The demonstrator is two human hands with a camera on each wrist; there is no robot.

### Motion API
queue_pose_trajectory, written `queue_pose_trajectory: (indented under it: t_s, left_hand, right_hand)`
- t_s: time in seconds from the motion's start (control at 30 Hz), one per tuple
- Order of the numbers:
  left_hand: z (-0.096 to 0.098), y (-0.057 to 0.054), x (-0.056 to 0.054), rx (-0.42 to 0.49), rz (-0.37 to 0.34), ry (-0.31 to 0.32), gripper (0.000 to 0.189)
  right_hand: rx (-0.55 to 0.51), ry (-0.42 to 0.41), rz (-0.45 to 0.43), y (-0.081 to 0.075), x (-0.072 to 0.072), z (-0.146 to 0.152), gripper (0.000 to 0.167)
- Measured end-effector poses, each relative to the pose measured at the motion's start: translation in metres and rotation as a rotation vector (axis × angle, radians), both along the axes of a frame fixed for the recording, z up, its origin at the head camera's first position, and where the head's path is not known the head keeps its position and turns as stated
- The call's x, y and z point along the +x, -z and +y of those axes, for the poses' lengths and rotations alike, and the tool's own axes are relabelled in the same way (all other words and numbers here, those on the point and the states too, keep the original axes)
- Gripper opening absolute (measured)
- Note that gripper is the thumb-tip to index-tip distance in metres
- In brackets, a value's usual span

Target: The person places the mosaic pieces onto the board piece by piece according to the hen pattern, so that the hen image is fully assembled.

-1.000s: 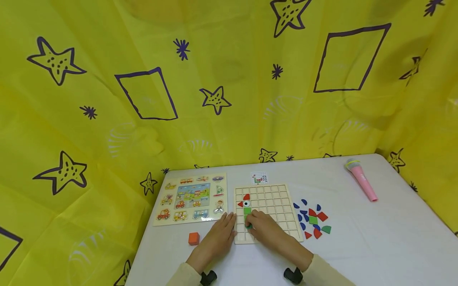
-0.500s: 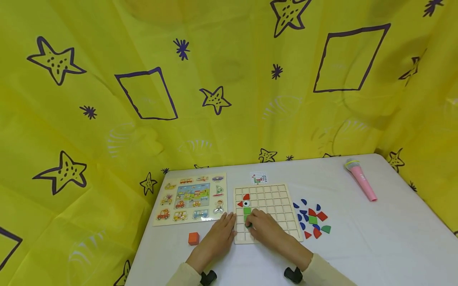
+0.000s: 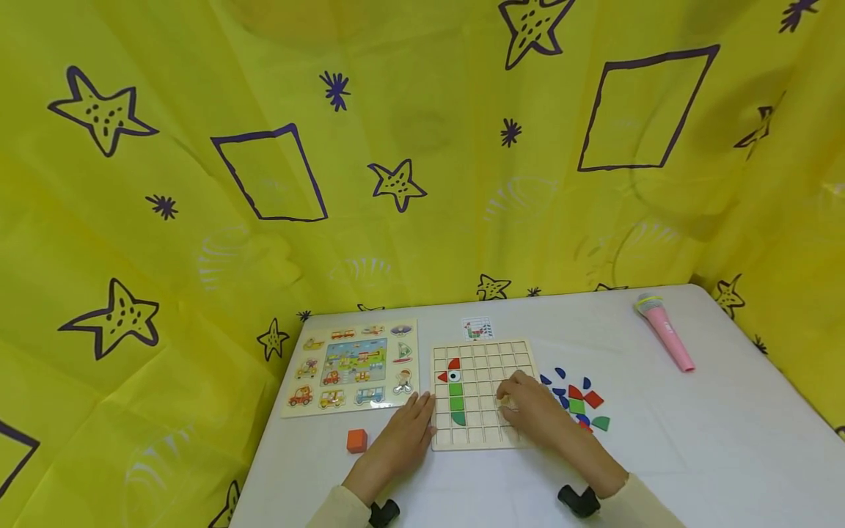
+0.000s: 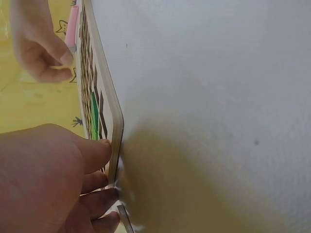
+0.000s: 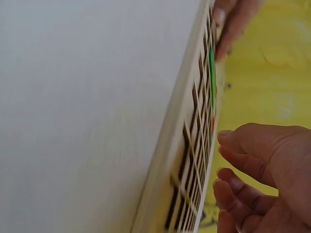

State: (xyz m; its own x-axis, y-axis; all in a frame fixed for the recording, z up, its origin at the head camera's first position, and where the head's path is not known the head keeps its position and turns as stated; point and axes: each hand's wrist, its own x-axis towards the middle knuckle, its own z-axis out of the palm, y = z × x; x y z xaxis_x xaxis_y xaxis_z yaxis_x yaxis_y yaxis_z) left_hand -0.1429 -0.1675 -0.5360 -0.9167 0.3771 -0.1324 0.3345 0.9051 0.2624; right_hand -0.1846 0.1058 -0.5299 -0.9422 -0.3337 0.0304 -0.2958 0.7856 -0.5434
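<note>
A wooden grid board point(image 3: 484, 437) lies on the table. Down its left side sit a red quarter-round point(image 3: 454, 363), a red triangle point(image 3: 442, 377), a white eye tile point(image 3: 454, 376), two green squares point(image 3: 456, 397) and a green quarter-round point(image 3: 458, 419). My left hand point(image 3: 411, 431) rests along the board's left edge, fingers extended and thumb at the rim. Over the right part of the board is my right hand point(image 3: 533, 409), its fingers loosely bent; the right wrist view shows nothing between thumb and fingers of this hand point(image 5: 262, 179).
Loose blue, red and green pieces point(image 3: 576, 405) lie right of the board, partly behind the right hand. A small pattern card point(image 3: 477, 328) is behind it. Left are a vehicle picture puzzle point(image 3: 356, 367) and an orange cube point(image 3: 357, 441). A pink microphone point(image 3: 670, 337) lies back right.
My right hand has let go of the green quarter-round, now lying below the green squares, and moved right across the board. The left hand has stayed in place.
</note>
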Motion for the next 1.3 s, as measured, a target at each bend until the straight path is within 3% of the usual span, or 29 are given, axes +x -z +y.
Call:
queue_pose_trajectory:
  t_s: [0.17,0.37,0.5,0.8,1.07,1.3]
  left_hand:
    - [0.0,0.0,0.0,-0.007,0.005,0.005,0.059]
    - [0.0,-0.001,0.001,0.001,0.001,0.008,0.059]
    - [-0.001,-0.001,0.001,0.007,0.0,0.006,0.059]
    - [0.0,0.0,0.002,0.01,-0.004,0.004,0.059]
    - [0.0,0.0,0.001,0.004,-0.001,0.006,0.059]
    - [-0.002,0.004,-0.001,0.01,-0.003,0.006,0.059]
  right_hand:
    - [0.018,0.036,0.004,-0.005,0.0,0.048,0.017]
    - [0.045,0.117,-0.126,-0.007,-0.001,0.093,0.027]
    - [0.061,0.125,-0.15,0.0,-0.001,0.109,0.026]
    - [0.06,0.143,-0.078,0.015,-0.002,0.114,0.023]
    - [0.043,0.116,-0.019,0.012,0.0,0.106,0.022]
    - [0.034,0.137,-0.036,0.007,0.001,0.103,0.022]
